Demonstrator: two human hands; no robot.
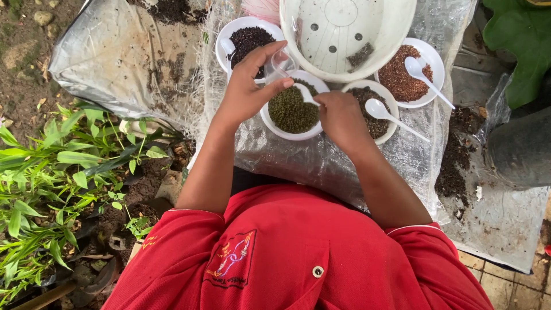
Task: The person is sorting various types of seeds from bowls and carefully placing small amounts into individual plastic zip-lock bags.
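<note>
While over green-seed bowl [290,112], left hand [247,86] holding cup [279,64], right hand [340,115] spooning.

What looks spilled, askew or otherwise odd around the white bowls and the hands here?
Dark loose soil lies scattered on the clear plastic sheet to the right of the white bowls, with more at the sheet's top edge. A small dark clump sits inside the white perforated pot. The bowls stand upright; no seeds look spilled.
</note>
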